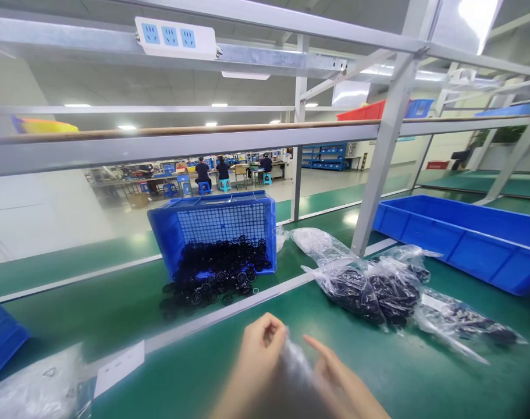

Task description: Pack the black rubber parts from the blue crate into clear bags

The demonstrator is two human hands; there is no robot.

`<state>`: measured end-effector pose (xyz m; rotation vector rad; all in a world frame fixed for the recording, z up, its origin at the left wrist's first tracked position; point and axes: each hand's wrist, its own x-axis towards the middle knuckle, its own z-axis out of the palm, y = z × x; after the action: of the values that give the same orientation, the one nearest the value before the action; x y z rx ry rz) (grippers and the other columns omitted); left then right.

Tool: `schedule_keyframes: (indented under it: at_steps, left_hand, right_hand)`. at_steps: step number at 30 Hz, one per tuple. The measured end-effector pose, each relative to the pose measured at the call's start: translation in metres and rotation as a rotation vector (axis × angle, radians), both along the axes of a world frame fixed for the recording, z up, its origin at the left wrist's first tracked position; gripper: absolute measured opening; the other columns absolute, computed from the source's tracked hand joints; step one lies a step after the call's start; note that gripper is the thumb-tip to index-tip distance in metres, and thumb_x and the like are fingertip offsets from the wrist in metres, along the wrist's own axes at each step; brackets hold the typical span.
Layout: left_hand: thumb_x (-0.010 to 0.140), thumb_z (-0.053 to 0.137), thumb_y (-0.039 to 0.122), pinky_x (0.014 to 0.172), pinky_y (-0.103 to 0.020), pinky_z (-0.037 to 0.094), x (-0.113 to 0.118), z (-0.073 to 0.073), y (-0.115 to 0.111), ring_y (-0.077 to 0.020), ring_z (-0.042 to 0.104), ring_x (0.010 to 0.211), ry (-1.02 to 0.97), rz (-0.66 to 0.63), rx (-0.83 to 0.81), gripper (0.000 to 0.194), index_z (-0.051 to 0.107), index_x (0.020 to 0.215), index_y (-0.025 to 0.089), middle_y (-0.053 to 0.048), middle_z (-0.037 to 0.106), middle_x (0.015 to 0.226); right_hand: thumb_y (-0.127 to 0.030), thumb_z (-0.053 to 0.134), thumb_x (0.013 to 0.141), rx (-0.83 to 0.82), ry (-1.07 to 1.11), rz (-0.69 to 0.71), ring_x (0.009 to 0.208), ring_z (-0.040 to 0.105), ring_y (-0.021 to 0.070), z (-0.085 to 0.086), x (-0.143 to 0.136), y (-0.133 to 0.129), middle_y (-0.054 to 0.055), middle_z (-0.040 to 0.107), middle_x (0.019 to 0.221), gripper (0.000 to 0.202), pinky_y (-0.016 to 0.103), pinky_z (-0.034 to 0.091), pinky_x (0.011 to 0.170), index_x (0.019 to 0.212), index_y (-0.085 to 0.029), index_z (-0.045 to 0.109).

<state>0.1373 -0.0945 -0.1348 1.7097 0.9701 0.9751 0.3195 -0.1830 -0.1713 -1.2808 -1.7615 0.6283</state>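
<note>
Head view: a clear plastic bag [296, 358] is pinched in the left hand [265, 340] above the green table [190, 372]; the right hand [338, 372] is beside it, its grip unclear. Seated people [202, 170] and blue shelving [323, 157] stand beyond.

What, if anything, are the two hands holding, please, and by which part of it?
The left hand pinches clear plastic, probably a bag, by its upper end; blur hides whether the right hand grips it too.
</note>
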Motion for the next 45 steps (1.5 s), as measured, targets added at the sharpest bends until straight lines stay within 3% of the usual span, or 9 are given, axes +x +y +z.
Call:
schedule_keyframes:
  at_steps: [7,13,17,20,25,29,37,41,45]
  left_hand:
    - [0.089,0.052,0.021,0.081,-0.029,0.046,0.014,0.044,-0.028,-0.0197,0.062,0.087,-0.017,-0.087,0.175,0.015,0.066,0.094,0.02,-0.006,0.069,0.093]
    - [0.093,0.047,0.025,0.079,-0.031,0.045,-0.031,0.009,-0.011,-0.0202,0.061,0.086,0.089,0.065,0.152,0.016,0.063,0.093,0.021,-0.006,0.067,0.093]
    - [0.093,0.045,0.026,0.08,-0.033,0.046,-0.068,-0.024,0.003,-0.0216,0.06,0.088,0.22,0.148,0.15,0.017,0.061,0.092,0.02,-0.007,0.064,0.093]
    - [0.094,0.043,0.027,0.083,-0.037,0.047,-0.096,-0.051,0.022,-0.0232,0.06,0.091,0.282,0.234,0.176,0.018,0.06,0.093,0.02,-0.009,0.063,0.095]
    - [0.094,0.042,0.029,0.093,-0.045,0.045,-0.128,-0.085,0.058,-0.0272,0.058,0.104,0.333,0.429,0.255,0.023,0.06,0.105,0.019,-0.012,0.062,0.105]
    - [0.094,0.042,0.03,0.095,-0.048,0.044,-0.132,-0.095,0.072,-0.0289,0.057,0.107,0.352,0.461,0.238,0.027,0.061,0.11,0.019,-0.014,0.062,0.109]
    - [0.089,0.046,0.026,0.094,-0.045,0.042,-0.131,-0.129,0.092,-0.0308,0.056,0.106,0.34,0.461,0.165,0.027,0.063,0.107,0.018,-0.015,0.062,0.108]
    - [0.086,0.048,0.025,0.092,-0.045,0.042,-0.131,-0.146,0.101,-0.0316,0.055,0.104,0.347,0.474,0.165,0.025,0.063,0.106,0.018,-0.015,0.062,0.106]
    - [0.088,0.048,0.026,0.091,-0.043,0.042,-0.131,-0.132,0.097,-0.0308,0.055,0.103,0.332,0.462,0.148,0.024,0.063,0.105,0.019,-0.014,0.062,0.106]
  right_hand:
    - [-0.048,0.048,0.095,-0.038,0.093,-0.041,0.086,0.063,0.0231,0.053,0.004,0.041,0.005,0.068,0.093,0.034,0.033,0.054,0.077,0.105,-0.021,0.065]
    - [-0.056,0.052,0.085,0.052,0.018,-0.36,0.059,0.054,0.0194,0.062,0.097,0.104,-0.001,0.056,0.065,0.042,0.031,0.048,0.055,0.105,-0.02,0.061]
    - [-0.046,0.053,0.082,0.224,-0.143,-0.597,0.074,0.061,0.0254,0.063,0.131,0.131,0.014,0.063,0.093,0.042,0.04,0.051,0.068,0.111,-0.016,0.061]
    - [-0.04,0.049,0.086,0.364,-0.224,-0.624,0.081,0.062,0.026,0.061,0.108,0.136,0.016,0.06,0.106,0.037,0.042,0.051,0.076,0.113,-0.017,0.06]
    - [-0.036,0.043,0.096,0.315,-0.359,-0.119,0.099,0.061,0.0248,0.035,0.019,0.169,0.01,0.06,0.11,0.025,0.04,0.051,0.087,0.111,-0.023,0.059]
    - [-0.038,0.04,0.099,0.288,-0.471,0.027,0.119,0.053,0.0255,0.01,-0.036,0.246,0.012,0.055,0.125,0.036,0.042,0.044,0.103,0.128,-0.022,0.053]
    - [-0.048,0.037,0.099,0.136,-0.587,-0.178,0.128,0.043,0.0382,-0.003,-0.096,0.416,0.018,0.049,0.136,0.05,0.058,0.038,0.101,0.134,-0.019,0.055]
    - [-0.053,0.04,0.098,0.135,-0.597,-0.167,0.127,0.041,0.0386,-0.017,-0.117,0.43,0.016,0.049,0.135,0.046,0.057,0.04,0.098,0.122,-0.022,0.065]
    - [-0.049,0.043,0.098,0.224,-0.597,-0.059,0.13,0.036,0.0329,-0.026,-0.126,0.401,0.012,0.048,0.136,0.039,0.049,0.041,0.102,0.113,-0.023,0.069]
